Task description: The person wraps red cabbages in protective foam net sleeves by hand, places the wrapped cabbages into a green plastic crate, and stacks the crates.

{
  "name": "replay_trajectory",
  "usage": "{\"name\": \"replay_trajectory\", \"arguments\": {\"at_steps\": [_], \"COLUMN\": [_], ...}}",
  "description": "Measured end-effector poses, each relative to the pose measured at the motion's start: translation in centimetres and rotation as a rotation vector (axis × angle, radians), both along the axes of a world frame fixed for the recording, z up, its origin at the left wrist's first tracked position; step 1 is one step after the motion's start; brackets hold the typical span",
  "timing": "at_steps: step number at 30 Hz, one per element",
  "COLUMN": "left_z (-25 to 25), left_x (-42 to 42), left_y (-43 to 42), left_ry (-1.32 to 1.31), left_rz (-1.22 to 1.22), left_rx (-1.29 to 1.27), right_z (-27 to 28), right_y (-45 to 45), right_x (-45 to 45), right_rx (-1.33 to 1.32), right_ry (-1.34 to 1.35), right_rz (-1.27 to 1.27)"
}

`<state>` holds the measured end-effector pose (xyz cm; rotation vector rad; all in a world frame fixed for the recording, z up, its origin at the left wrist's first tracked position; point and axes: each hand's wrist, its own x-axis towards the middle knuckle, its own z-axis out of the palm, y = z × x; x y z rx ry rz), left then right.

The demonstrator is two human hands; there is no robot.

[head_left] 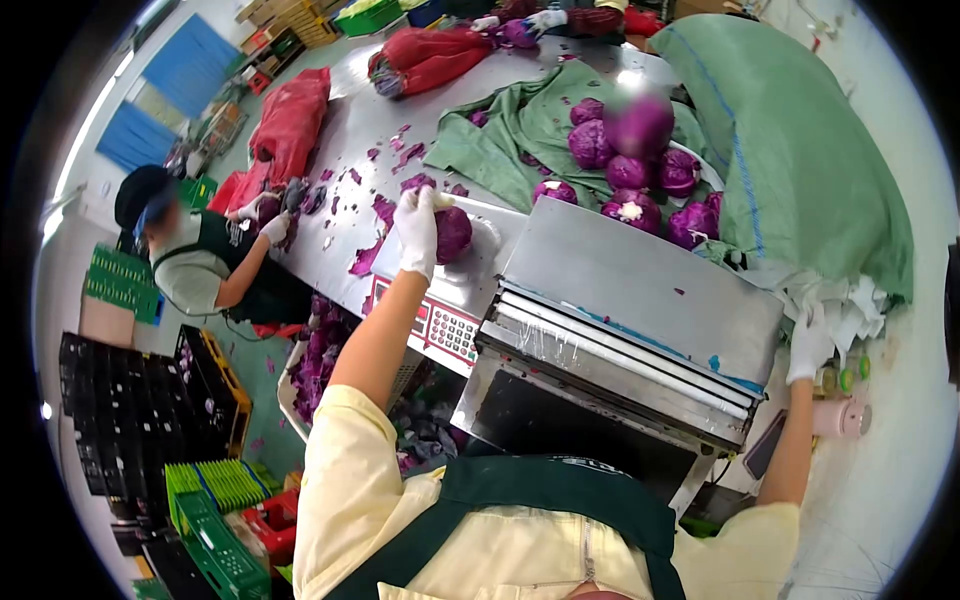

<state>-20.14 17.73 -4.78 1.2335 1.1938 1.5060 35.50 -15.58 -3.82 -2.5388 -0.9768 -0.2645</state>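
Note:
My left hand point(416, 232), in a white glove, is at the left side of a red cabbage point(454, 236), its fingers bent against the cabbage near the top. The cabbage sits on the plate of a weighing scale point(447, 332) with a red keypad. A loose purple leaf point(418, 183) shows just beyond my fingertips. Far to the right, my right hand point(810, 342), also gloved, reaches past the end of the film wrapping machine point(640, 270) beside crumpled white sheeting point(862, 308). Its fingertips are partly lost against that sheeting, so their grip is unclear.
Several red cabbages point(627, 173) lie on green sacking point(500, 130) behind the wrapper. A large green sack point(800, 150) stands at right. Leaf scraps litter the metal table point(345, 200). A co-worker point(215, 250) handles cabbage at left. A pink bottle point(842, 418) is near my right forearm.

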Motion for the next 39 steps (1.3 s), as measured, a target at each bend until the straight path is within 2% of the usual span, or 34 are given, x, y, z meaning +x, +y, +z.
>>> {"name": "replay_trajectory", "arguments": {"at_steps": [1, 2, 3, 5, 6, 8, 9, 10, 12, 13, 14, 15, 16, 18, 19, 20, 21, 22, 24, 25, 26, 27, 29, 32, 33, 34, 35, 36, 38, 39], "left_z": [1.0, 1.7, 2.1, 3.5, 4.6, 6.0, 6.2, 6.3, 5.4, 2.2, 3.0, 2.5, 2.0, 3.2, 4.9, 8.2, 6.1, 7.4, 9.3, 8.9, 7.9, 8.0, 7.4, 5.9, 6.9, 7.1, 6.3, 5.8, 5.7, 6.3], "left_x": [-0.5, -1.4, -3.0, -6.7, -8.6, -13.4, -15.7, -17.8, -21.1, -23.7, -23.4, -23.1, -22.4, -18.5, -14.1, -9.2, -6.2, -2.4, 2.4, 3.8, 4.9, 4.7, 3.8, 1.9, 1.3, 1.2, 0.2, -0.7, -1.4, -1.6], "left_y": [0.4, 0.9, 1.9, 3.3, 3.4, 3.3, 2.8, 2.4, 0.0, -0.1, -2.6, -4.3, -5.5, -9.3, -13.1, -17.0, -18.6, -21.7, -27.1, -28.3, -28.7, -28.8, -28.6, -27.6, -27.7, -27.2, -26.4, -25.6, -24.7, -24.2], "left_ry": [-0.012, -0.023, 0.100, 0.378, 0.538, 0.901, 0.935, 0.975, 1.168, 1.291, 1.261, 1.290, 1.314, 1.060, 0.487, 0.101, 0.066, 0.005, -0.090, -0.215, -0.375, -0.402, -0.446, -0.241, -0.285, -0.327, -0.275, -0.219, -0.422, -0.582], "left_rz": [0.079, 0.157, 0.215, 0.391, 0.506, 0.635, 0.591, 0.542, 0.528, 0.709, 0.681, 0.742, 0.799, 0.441, 0.079, -0.059, -0.327, -0.521, -0.751, -0.777, -0.711, -0.573, -0.349, -0.264, -0.290, -0.278, -0.400, -0.523, -0.489, -0.465], "left_rx": [0.036, 0.069, 0.055, 0.018, -0.010, -0.140, -0.195, -0.381, -0.475, -0.381, -0.471, -0.318, -0.158, -0.023, 0.104, -0.178, 0.147, 0.171, -0.106, -0.133, -0.164, -0.224, -0.270, -0.058, -0.057, -0.042, -0.180, -0.316, -0.339, -0.343], "right_z": [1.9, 1.8, 1.7, 5.2, 7.5, 10.8, 11.6, 11.7, 11.9, 11.8, 12.0, 12.3, 12.4, 12.4, 12.2, 12.3, 13.7, 15.1, 15.3, 13.3, 11.4, 11.3, 11.1, 7.6, 7.0, 6.6, 6.3, 5.9, 7.0, 6.6], "right_y": [-1.0, -2.7, -4.4, -7.2, -8.9, -11.4, -12.3, -13.6, -15.4, -15.3, -14.9, -14.3, -13.2, -9.3, -7.1, -4.6, -2.1, 0.0, 3.0, 4.5, 5.3, 5.2, 4.6, 4.4, 4.2, 4.1, 4.1, 4.4, 5.0, 5.7], "right_x": [-2.4, -2.5, -2.6, -4.9, -6.3, -9.2, -10.2, -9.9, -9.3, -9.6, -10.8, -12.1, -13.3, -16.0, -17.0, -18.0, -21.5, -26.0, -32.1, -33.0, -33.8, -35.4, -38.9, -38.8, -39.0, -39.3, -39.7, -40.0, -40.7, -40.9], "right_rx": [-0.029, 0.079, 0.190, 0.356, 0.296, 0.529, 0.810, 0.805, 0.965, 0.961, 0.975, 0.984, 0.986, 0.886, 0.687, 0.483, 0.356, 0.228, 0.043, 0.018, -0.006, -0.014, 0.449, -0.055, -0.044, -0.049, -0.057, -0.096, -0.104, 0.030], "right_ry": [0.007, -0.113, -0.232, -0.253, -0.245, 0.022, 0.297, 0.298, 0.476, 0.481, 0.643, 0.806, 0.807, 0.936, 0.892, 0.842, 0.845, 0.844, 0.891, 0.893, 0.896, 0.893, 1.363, 1.636, 1.629, 1.492, 1.355, 1.343, 1.575, 1.602], "right_rz": [0.023, 0.107, 0.192, 0.273, 0.199, 0.097, 0.066, 0.085, 0.274, 0.290, 0.365, 0.437, 0.449, 0.573, 0.664, 0.748, 0.826, 0.901, 1.036, 1.076, 1.115, 1.119, 1.003, 0.926, 0.914, 0.934, 0.946, 0.971, 0.823, 0.808]}}
